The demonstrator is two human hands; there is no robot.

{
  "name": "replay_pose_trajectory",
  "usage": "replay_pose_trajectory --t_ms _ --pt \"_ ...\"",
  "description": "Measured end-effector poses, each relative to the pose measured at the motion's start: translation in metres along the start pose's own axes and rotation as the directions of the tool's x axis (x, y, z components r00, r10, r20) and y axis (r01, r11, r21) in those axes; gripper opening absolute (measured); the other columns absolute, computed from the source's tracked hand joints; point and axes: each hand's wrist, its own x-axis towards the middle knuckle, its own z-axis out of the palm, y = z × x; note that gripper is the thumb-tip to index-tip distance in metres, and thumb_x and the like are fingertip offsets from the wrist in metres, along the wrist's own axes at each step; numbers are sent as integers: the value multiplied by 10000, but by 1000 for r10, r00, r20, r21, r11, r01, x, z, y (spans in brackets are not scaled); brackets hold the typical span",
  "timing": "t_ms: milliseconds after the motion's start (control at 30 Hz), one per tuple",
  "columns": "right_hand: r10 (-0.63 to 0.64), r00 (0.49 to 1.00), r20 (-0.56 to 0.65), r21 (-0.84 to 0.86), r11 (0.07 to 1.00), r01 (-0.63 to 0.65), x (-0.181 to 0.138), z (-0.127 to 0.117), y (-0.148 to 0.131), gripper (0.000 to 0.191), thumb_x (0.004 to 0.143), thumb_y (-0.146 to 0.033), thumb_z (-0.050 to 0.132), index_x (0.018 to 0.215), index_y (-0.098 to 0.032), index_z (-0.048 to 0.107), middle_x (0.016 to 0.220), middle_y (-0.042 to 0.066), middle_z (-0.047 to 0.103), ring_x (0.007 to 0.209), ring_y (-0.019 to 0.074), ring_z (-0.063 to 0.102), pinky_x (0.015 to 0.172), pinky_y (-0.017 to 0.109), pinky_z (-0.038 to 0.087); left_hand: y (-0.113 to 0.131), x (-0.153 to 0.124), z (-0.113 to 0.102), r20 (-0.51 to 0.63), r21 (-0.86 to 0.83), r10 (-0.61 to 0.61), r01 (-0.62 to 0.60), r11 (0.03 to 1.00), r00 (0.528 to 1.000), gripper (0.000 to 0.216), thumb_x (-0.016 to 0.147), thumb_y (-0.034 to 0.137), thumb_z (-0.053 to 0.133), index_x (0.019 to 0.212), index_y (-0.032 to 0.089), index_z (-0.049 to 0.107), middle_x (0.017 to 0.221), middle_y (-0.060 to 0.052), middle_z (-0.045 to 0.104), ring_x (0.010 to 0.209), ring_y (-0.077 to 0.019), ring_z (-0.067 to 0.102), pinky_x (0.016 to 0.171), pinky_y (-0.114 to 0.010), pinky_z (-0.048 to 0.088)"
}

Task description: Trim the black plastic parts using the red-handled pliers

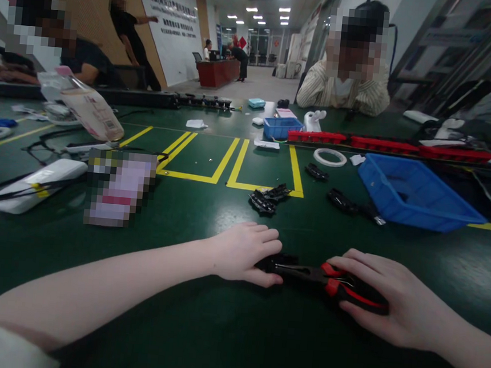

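My right hand (390,300) is closed round the red and black handles of a pair of pliers (327,280) that lies low on the green table (216,319). The plier jaws point left toward my left hand (246,253). My left hand rests on the table with fingers together, its fingertips on a small black part (279,261) at the jaws. The part is mostly hidden by the fingers and the jaws.
Several black plastic parts (268,197) lie beyond my hands near yellow floor-tape lines (234,163). A blue bin (412,193) stands at the right, a smaller blue tray (280,127) further back, a white tape ring (330,157) between. A person sits opposite; others sit at the left.
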Motion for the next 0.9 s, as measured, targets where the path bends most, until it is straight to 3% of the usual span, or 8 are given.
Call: replay_pose_trajectory --t_ms 400,900 --pt "53 999 6 22 998 -53 -5 8 -1 444 761 -365 582 1192 -256 574 1098 83 678 1014 274 641 844 429 546 0 0 0 -1 -2 12 -12 1000 1000 378 859 527 513 876 153 563 841 -18 548 697 -153 509 602 -273 400" --pt "28 1000 4 37 999 -28 -1 3 -2 425 764 -358 571 1172 -239 581 1078 96 675 963 258 657 810 391 550 1 0 -1 1 -11 1 -1 1000 1000 382 858 537 505 872 158 554 834 -15 544 686 -151 503 595 -276 390"
